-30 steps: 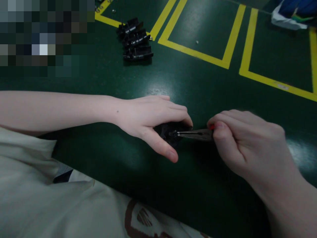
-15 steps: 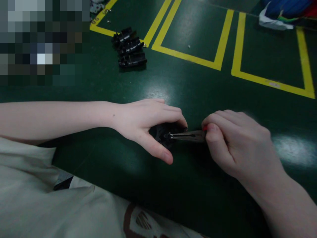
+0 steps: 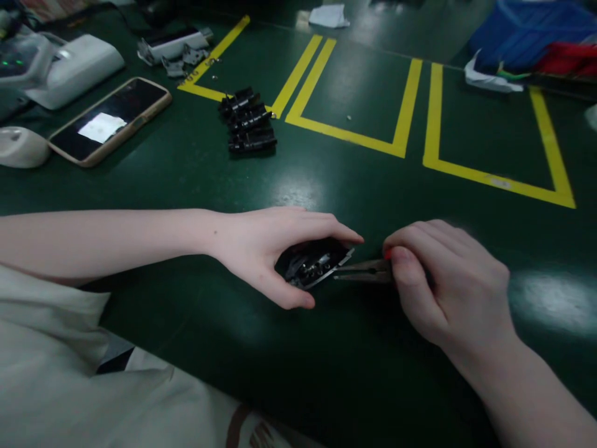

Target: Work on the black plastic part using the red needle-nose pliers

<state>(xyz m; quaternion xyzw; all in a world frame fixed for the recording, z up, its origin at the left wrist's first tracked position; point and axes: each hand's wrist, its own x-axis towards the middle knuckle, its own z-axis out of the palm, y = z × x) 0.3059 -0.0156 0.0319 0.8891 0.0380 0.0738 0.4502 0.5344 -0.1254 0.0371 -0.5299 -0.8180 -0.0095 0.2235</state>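
Note:
My left hand (image 3: 280,252) curls around a black plastic part (image 3: 317,261) on the green table, thumb on the near side and fingers on the far side. Small shiny metal bits and a pale edge show on the part's upturned side. In my right hand (image 3: 452,280) is a pair of needle-nose pliers (image 3: 366,271), its handles mostly hidden in the fist except for a spot of red. The plier jaws point left and stand slightly apart, their tips close by the part's right edge; whether they touch it I cannot tell.
Several black plastic pieces (image 3: 249,121) lie beyond my left hand. A phone (image 3: 112,121), a white mouse-like object (image 3: 22,147) and a white device (image 3: 69,68) are at the far left. Yellow tape (image 3: 345,132) marks rectangles on the table. A blue bin (image 3: 527,31) stands far right.
The black part has tilted in my left hand, now showing its metal bits. The plier tips have drawn back right from over the part to its edge. The view has shifted, revealing the phone.

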